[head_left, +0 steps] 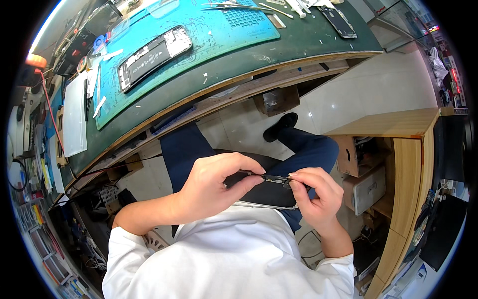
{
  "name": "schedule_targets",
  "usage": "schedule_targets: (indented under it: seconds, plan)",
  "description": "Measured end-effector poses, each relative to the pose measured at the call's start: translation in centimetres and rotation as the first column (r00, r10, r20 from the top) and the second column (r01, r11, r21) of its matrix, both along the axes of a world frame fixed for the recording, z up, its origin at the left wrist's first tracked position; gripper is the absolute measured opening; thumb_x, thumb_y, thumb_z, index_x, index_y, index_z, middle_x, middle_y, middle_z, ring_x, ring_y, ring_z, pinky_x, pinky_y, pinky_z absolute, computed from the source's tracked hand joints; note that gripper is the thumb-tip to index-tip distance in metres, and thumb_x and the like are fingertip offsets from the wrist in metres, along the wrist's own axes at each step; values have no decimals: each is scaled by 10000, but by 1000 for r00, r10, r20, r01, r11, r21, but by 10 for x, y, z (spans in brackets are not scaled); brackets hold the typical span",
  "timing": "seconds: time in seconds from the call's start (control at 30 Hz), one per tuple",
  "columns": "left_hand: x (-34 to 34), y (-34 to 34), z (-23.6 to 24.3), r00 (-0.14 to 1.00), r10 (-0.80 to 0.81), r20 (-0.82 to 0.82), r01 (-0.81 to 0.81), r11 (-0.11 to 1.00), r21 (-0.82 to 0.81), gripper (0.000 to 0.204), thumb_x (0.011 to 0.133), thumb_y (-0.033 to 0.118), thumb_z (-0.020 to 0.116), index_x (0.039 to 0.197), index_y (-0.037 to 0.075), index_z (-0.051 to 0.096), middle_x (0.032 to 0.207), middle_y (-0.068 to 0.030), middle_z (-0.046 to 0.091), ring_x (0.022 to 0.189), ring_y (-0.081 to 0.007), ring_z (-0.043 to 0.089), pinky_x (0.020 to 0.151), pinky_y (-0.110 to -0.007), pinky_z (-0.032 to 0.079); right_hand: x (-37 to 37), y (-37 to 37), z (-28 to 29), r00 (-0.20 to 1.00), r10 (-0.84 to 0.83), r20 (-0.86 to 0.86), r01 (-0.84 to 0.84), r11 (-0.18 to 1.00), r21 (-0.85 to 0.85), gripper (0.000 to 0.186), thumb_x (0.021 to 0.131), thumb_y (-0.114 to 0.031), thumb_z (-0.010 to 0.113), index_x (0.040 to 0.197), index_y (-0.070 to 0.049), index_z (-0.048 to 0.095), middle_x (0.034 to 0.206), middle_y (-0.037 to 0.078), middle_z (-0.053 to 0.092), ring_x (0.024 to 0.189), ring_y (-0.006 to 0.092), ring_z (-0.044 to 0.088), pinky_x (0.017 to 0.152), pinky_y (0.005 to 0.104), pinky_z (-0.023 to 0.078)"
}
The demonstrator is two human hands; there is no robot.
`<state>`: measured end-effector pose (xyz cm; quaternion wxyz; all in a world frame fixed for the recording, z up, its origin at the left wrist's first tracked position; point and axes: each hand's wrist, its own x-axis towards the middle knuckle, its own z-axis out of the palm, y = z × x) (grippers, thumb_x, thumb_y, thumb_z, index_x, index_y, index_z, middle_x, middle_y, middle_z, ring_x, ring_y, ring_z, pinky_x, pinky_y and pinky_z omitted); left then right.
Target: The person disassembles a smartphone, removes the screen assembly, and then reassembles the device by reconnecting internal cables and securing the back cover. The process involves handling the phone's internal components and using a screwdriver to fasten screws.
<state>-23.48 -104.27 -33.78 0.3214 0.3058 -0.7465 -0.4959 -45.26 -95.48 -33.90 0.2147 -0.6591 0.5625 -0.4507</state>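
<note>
Over my lap I hold a black phone screen panel (271,196), its top edge with small metal parts and dark flex turned away from me. My left hand (221,182) pinches the top edge at its left between thumb and forefinger. At the right end of that edge, my right hand (317,192) pinches with thumb and fingertips. Whether a small piece is also between the fingertips is too small to tell. On the bench ahead, an opened phone body (154,57) with a black battery lies on a blue repair mat (209,55).
Tweezers (234,6) lie at the mat's far side. Another phone part (338,21) rests on the green bench (303,47) at the far right. A wooden cabinet (393,122) stands to my right, with a cardboard box (279,101) under the bench.
</note>
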Motion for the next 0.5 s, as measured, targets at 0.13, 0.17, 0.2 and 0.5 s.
schedule_targets:
  seconds: [0.13, 0.17, 0.2, 0.5]
  plan:
    - [1, -2, 2, 999, -3, 35, 2, 999, 33, 188, 782, -24, 762, 951, 19, 693, 855, -77, 717, 709, -151, 679, 606, -244, 522, 2, -1, 0, 1000, -9, 12, 9, 1000, 6, 141, 793, 64, 735, 921, 27, 689, 851, 115, 690, 628, 137, 621, 523, 228, 486]
    - [0, -2, 2, 1000, 5, 24, -7, 999, 47, 188, 786, -21, 760, 959, 19, 696, 859, -79, 719, 712, -153, 681, 607, -243, 523, 2, -2, -1, 1000, -13, 15, 13, 1000, 8, 142, 792, 67, 733, 921, 28, 688, 849, 115, 689, 630, 139, 621, 523, 229, 485]
    - [0, -1, 1, 1000, 14, 13, -15, 998, 61, 188, 791, -17, 758, 966, 19, 699, 862, -81, 721, 714, -154, 683, 609, -242, 523, 3, -2, -1, 1000, -17, 18, 17, 1000, 9, 144, 790, 70, 732, 921, 28, 688, 847, 115, 688, 631, 141, 621, 522, 229, 484]
    - [1, -6, -2, 999, -36, 31, 31, 989, 147, 148, 825, 0, 733, 970, 8, 707, 874, -93, 724, 731, -152, 684, 631, -247, 525, 4, -4, -2, 1000, -8, -11, 9, 999, 41, 153, 781, 86, 716, 919, 28, 683, 843, 114, 679, 647, 156, 629, 526, 238, 484]
